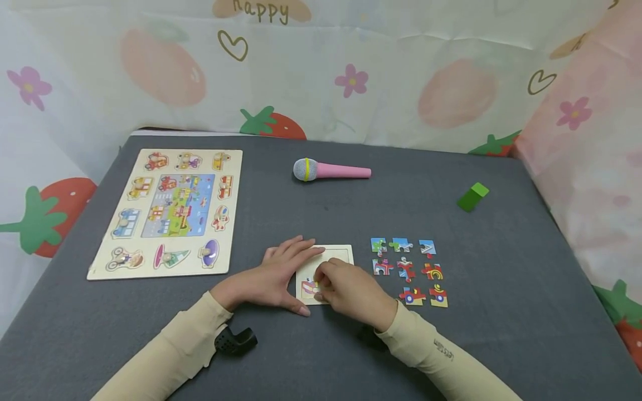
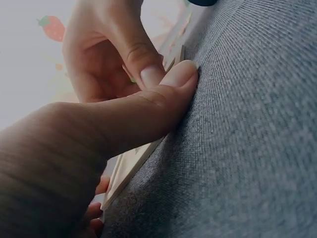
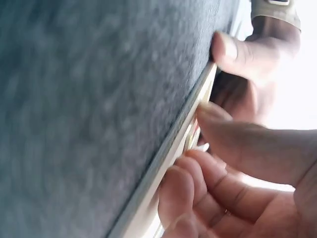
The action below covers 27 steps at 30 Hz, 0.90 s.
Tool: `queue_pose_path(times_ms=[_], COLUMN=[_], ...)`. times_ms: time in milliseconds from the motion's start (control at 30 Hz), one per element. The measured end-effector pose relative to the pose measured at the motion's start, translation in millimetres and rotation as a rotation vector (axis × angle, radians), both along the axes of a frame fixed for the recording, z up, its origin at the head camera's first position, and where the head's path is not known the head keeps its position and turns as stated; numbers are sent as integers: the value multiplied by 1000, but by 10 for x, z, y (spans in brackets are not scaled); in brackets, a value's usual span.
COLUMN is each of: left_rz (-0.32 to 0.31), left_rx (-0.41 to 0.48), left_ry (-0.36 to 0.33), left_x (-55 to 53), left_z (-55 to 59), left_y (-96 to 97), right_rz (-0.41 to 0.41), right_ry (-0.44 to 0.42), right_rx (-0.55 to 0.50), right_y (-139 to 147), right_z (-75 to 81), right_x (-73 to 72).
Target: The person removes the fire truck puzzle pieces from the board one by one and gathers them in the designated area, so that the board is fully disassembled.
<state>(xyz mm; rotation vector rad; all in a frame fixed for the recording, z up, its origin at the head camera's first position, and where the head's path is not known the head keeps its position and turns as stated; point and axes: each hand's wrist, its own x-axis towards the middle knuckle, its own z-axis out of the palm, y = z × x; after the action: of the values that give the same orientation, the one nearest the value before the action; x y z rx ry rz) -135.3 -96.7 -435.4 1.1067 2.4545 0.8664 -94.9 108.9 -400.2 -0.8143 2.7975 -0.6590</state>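
A small square wooden puzzle tray (image 1: 341,253) lies on the table in front of the person. The left hand (image 1: 283,273) rests along its left side with fingers spread, its thumb at the near edge. Over the tray's near-left part, the right hand (image 1: 353,292) has curled fingers and pinches a small puzzle piece (image 1: 309,287) at the tray's corner; the fingers cover much of it. In the right wrist view, the right thumb and fingertips meet close above the tray rim (image 3: 171,148). Several loose jigsaw pieces (image 1: 405,268) lie in rows to the right.
A large wooden peg puzzle board (image 1: 117,225) with a picture in its middle lies at the left. Farther back is a pink toy microphone (image 1: 343,171). A green block (image 1: 472,197) stands at the right. A patterned cloth (image 1: 391,72) hangs behind the grey table (image 1: 511,312).
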Motion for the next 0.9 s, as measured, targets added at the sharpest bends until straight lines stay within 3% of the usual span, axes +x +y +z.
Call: queue_pose_path(times_ms=[300, 700, 900], left_rz=[78, 70, 70], left_rx=[29, 27, 9], left_ry=[39, 21, 7], left_x=[15, 8, 3], left_z=[17, -3, 4], left_y=[32, 34, 30], right_rz=[-106, -150, -245], right_ry=[-84, -145, -235], right_rx=[-129, -215, -254], right_y=[-68, -57, 144], right_z=[9, 36, 126], right_x=[7, 15, 7])
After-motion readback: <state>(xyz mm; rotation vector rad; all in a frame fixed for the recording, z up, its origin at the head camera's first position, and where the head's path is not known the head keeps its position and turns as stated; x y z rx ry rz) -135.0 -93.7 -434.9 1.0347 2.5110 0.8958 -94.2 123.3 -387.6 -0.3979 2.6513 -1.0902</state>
